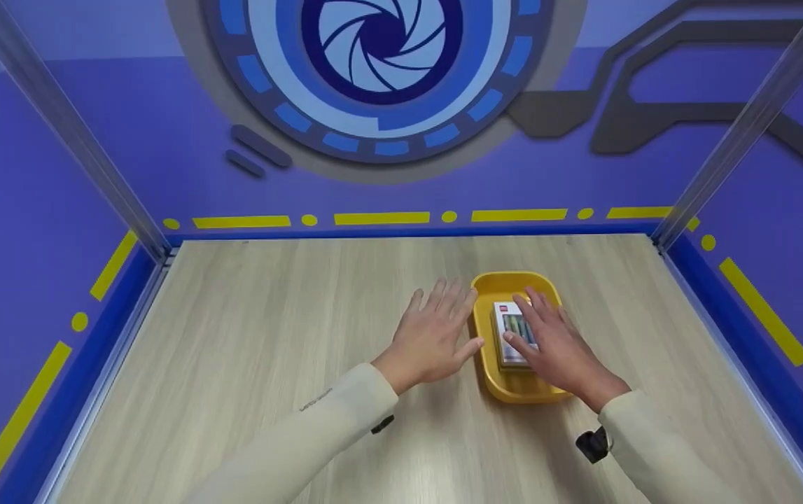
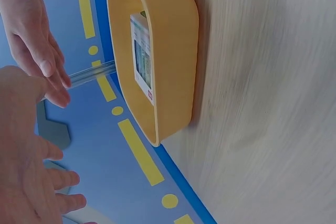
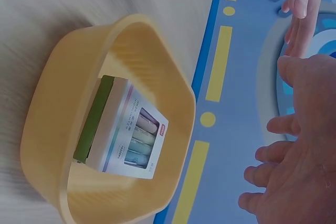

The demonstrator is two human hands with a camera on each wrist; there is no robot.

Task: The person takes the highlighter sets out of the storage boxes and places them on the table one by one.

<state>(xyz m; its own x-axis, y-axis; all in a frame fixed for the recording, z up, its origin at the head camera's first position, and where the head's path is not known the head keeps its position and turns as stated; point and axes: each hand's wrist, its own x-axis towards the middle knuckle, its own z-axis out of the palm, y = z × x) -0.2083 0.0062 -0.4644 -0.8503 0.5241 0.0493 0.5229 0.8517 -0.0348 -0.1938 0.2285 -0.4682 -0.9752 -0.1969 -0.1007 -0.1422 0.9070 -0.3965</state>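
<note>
A yellow plastic bin point(image 1: 517, 388) stands on the table. In it lies a white box of highlighters point(image 3: 137, 139), with pastel barrels showing through its window. Under that box is a green flat item point(image 3: 95, 119), its kind hidden. My left hand point(image 1: 433, 336) hovers palm down by the bin's left side, fingers straight and holding nothing. Over the bin's right half, my right hand point(image 1: 559, 343) is spread, covering part of the box in the head view. Both wrist views show the hands apart from the bin and the box.
A pale wood-grain table point(image 1: 268, 364) lies beneath. Blue-purple panels point(image 1: 121, 126) with yellow markings enclose its back and sides. Metal posts point(image 1: 730, 147) rise at the back corners.
</note>
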